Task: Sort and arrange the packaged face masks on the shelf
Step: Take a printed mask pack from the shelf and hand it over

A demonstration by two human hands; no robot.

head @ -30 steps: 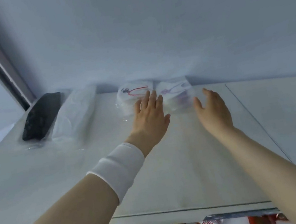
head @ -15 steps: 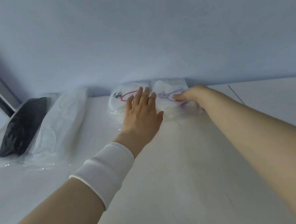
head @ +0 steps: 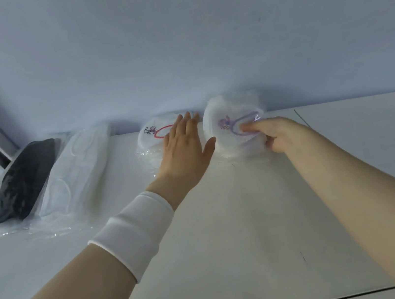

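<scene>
My right grip (head: 276,134) now pinches clear-wrapped white mask packet with purple print (head: 227,129), tilted up from white shelf (head: 228,222); it lay flat before. Left grip (head: 186,148) released, flat on red-print mask packet (head: 149,137). I judge repositioning begun.

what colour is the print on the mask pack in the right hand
Purple print on a white mask pack, gripped by the right hand; head view.

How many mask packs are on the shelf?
4. A black pack far left, a white pack beside it, a red-print pack under the left hand, a purple-print pack pinched by the right hand. More may lie stacked beneath.
</scene>
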